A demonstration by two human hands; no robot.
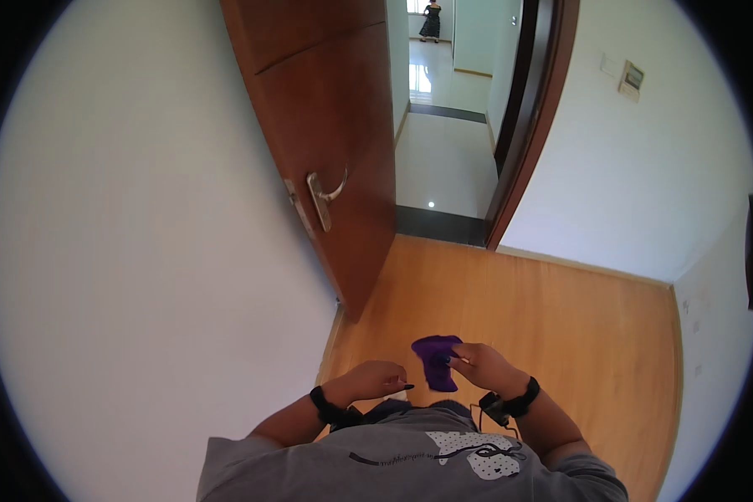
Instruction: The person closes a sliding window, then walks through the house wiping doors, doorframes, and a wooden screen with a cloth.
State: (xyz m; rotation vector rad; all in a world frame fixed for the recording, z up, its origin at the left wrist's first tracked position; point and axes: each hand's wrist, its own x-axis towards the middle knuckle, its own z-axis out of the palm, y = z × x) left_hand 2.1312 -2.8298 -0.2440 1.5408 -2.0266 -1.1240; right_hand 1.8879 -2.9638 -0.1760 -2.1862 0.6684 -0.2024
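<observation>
Cloth [437, 368] up in front of my waist, purple and limp, and it's over the wooden floor [560, 326] as I look down! Its long axis runs from the far side back towards me, leaning a touch to the right at the near end. The broad end faces away, one corner poking out to the left, and the narrower end points down at my body.

Right hand [483, 368] on it now: thumb and fingers pinched together on the cloth's right edge, forearm angling in from the right, elbow out, black wristband [525, 399] snug at the wrist. Over to the left hand [375, 381]: just beside the cloth, a gap between them, back of the hand up, fingers bent and pointing inward. There's a small dark shape at those fingertips, and I can't tell if they grip anything or how far they're parted.

Both elbows wide, then, hands facing each other before my grey shirt [309, 468], with the brown door [335, 109] standing ajar ahead.
</observation>
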